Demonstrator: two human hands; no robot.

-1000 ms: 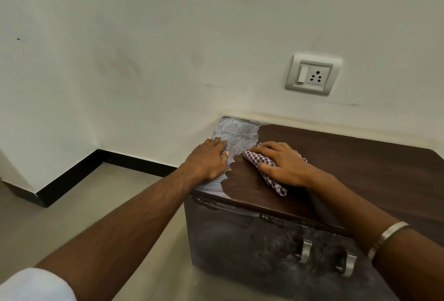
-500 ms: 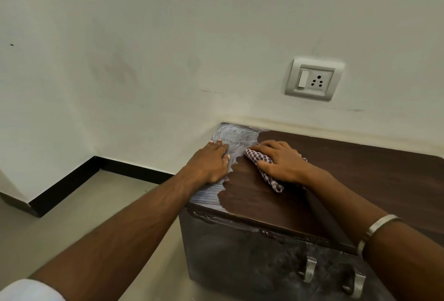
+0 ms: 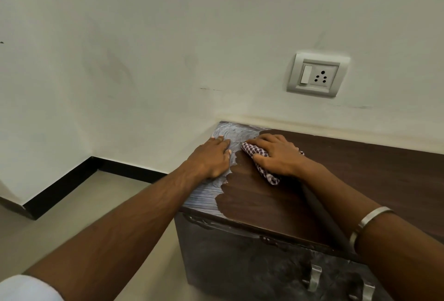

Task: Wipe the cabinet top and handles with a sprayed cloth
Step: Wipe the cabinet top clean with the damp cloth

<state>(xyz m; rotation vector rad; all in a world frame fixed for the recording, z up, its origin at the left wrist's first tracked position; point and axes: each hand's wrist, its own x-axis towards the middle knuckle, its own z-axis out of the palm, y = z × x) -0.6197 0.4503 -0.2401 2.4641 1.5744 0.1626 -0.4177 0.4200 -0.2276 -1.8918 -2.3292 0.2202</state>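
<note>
A dark brown cabinet top (image 3: 360, 171) stands against the wall, its left end still grey with dust in swirl marks (image 3: 230, 132). My right hand (image 3: 276, 154) presses a checked cloth (image 3: 260, 164) onto the top at the border between dusty and wiped wood, fingers curled over it. My left hand (image 3: 211, 156) rests flat on the dusty left end, fingers straight. Two metal handles (image 3: 314, 278) (image 3: 366, 291) hang on the dusty cabinet front below.
A wall socket with a switch (image 3: 316, 75) sits above the cabinet. White walls meet in a corner at the left, with a black skirting (image 3: 72, 180) along the beige floor (image 3: 84, 209). A metal bangle (image 3: 370, 221) circles my right wrist.
My right hand has slid the cloth a little farther back along the dust border. The view has tilted down slightly. My left hand has stayed put.
</note>
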